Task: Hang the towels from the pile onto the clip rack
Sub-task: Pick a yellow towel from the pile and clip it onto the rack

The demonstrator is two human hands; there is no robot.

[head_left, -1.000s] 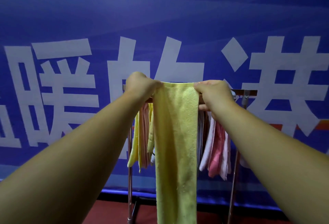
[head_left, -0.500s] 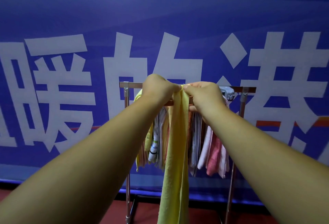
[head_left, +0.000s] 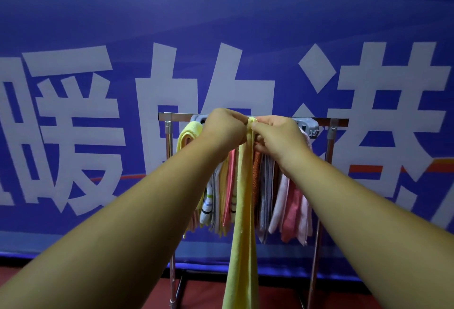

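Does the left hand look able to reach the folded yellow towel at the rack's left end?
Probably yes: the folded towel hangs beside the left hand, nothing between, but that hand pinches the long towel.

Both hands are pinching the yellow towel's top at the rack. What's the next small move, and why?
Probably press the bunched top up into a clip. The left hand and right hand pinch the gathered edge of the yellow towel level with the grey clip strip, its length hangs loose before the hung towels, and no clip visibly grips it.
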